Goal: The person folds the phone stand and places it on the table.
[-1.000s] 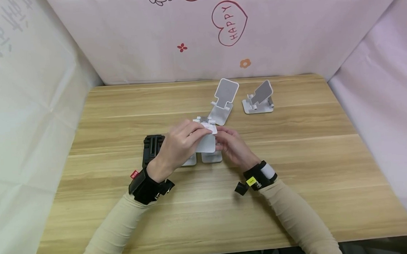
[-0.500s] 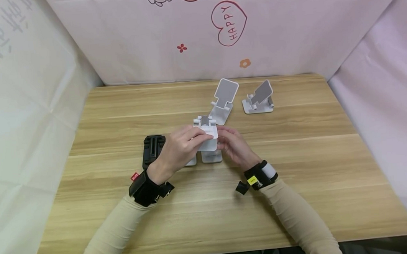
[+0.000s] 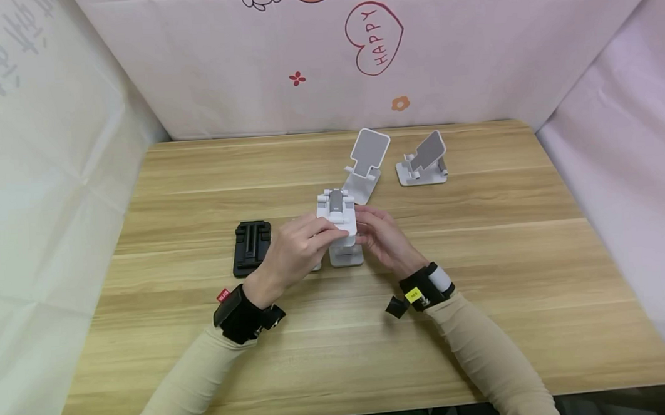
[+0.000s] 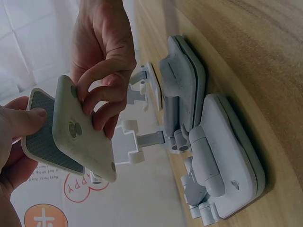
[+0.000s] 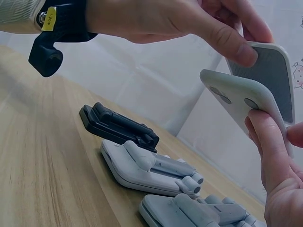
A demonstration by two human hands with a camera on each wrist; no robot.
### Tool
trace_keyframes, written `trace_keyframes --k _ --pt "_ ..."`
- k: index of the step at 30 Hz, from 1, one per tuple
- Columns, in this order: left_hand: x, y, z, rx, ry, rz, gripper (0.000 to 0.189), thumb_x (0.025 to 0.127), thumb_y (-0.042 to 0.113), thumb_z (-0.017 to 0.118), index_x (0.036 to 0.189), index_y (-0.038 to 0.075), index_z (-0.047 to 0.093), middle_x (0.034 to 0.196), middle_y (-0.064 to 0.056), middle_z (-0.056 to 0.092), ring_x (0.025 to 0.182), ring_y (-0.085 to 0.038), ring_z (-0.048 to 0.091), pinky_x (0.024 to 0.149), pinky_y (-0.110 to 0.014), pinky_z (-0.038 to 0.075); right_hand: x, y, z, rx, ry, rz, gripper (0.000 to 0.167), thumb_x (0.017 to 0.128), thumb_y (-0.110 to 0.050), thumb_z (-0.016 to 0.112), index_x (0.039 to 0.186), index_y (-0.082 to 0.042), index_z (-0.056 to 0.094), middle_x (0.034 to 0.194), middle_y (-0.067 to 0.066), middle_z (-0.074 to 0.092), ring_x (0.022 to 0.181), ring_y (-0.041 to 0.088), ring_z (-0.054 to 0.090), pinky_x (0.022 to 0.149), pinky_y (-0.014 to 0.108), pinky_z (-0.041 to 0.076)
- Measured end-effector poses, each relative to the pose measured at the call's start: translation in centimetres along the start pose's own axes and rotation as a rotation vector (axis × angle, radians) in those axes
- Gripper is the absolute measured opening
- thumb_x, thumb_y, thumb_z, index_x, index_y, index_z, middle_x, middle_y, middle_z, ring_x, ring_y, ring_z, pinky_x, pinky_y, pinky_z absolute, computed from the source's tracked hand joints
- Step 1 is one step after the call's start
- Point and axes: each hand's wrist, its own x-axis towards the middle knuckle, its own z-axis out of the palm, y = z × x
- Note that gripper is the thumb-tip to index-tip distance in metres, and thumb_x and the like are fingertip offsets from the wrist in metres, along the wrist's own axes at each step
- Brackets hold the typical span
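A white folding phone stand is held above the table, its two plates partly apart. My left hand pinches one plate; the left wrist view shows the thumb on its grey pad. My right hand holds the other plate, fingers curled against the side with round feet. Below the held stand lie two folded light-coloured stands, mostly hidden by the hands in the head view. A folded black phone stand lies left of them.
Toward the back of the wooden table, two unfolded phone stands stand upright: one white, just beyond the held stand, and another further right. White cloth with printed drawings hangs behind the table.
My left fingers have brought the upper plate of the held stand down toward the lower plate, so less of the lower one shows. The right hand has hardly moved.
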Motion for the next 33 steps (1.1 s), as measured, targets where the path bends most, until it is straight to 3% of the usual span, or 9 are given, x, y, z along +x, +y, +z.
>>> trace_keyframes --k 7,9,14,19,26,33 --pt "-0.1 -0.1 0.1 -0.025 -0.009 -0.023 0.024 0.083 -0.003 0.083 0.105 0.007 0.081 0.097 -0.004 0.074 0.09 -0.019 0.07 0.08 -0.029 0.062 -0.1 0.0 -0.1 -0.004 -0.018 -0.011 0.039 0.106 0.001 0.043 0.143 0.013 0.042 0.11 0.009 0.07 0.078 0.01 0.07 0.062 0.015 0.059" --pt "-0.1 -0.2 0.1 -0.053 -0.006 -0.043 0.022 0.083 0.0 0.084 0.105 0.007 0.08 0.098 -0.004 0.073 0.091 -0.018 0.069 0.08 -0.028 0.061 -0.1 0.1 -0.2 -0.005 -0.027 -0.017 0.034 0.107 0.001 0.043 0.14 0.01 0.047 0.11 0.009 0.07 0.078 0.011 0.07 0.062 0.015 0.059" --pt "-0.2 -0.5 0.2 -0.173 0.03 -0.139 0.019 0.088 0.009 0.083 0.105 0.004 0.078 0.102 -0.006 0.073 0.098 -0.02 0.067 0.085 -0.028 0.06 0.0 0.3 -0.4 0.004 -0.048 -0.034 0.023 0.107 0.002 0.044 0.121 0.0 0.062 0.108 0.009 0.072 0.08 0.013 0.072 0.064 0.017 0.06" --pt "-0.4 -1.0 0.5 -0.264 0.091 -0.245 0.018 0.09 0.008 0.079 0.107 0.002 0.077 0.106 -0.01 0.073 0.103 -0.025 0.068 0.091 -0.034 0.06 -0.1 0.5 -0.6 -0.025 -0.047 -0.041 0.024 0.107 0.001 0.044 0.126 0.001 0.06 0.111 0.008 0.072 0.084 0.013 0.072 0.067 0.018 0.061" --pt "-0.8 -1.6 1.0 -0.426 0.143 -0.511 0.028 0.096 0.009 0.071 0.122 -0.003 0.069 0.118 -0.016 0.068 0.106 -0.028 0.067 0.09 -0.037 0.06 -0.2 0.6 -0.5 -0.037 -0.039 -0.027 0.026 0.108 0.001 0.043 0.13 0.001 0.056 0.111 0.006 0.072 0.085 0.013 0.071 0.066 0.019 0.061" --pt "-1.0 -2.0 1.0 -0.695 0.123 -0.832 0.045 0.102 0.017 0.066 0.141 -0.002 0.055 0.14 -0.02 0.057 0.128 -0.03 0.059 0.105 -0.041 0.055 -0.1 0.7 -0.7 -0.042 -0.069 -0.037 0.026 0.108 0.001 0.043 0.129 -0.001 0.058 0.112 0.007 0.072 0.084 0.013 0.071 0.066 0.018 0.061"
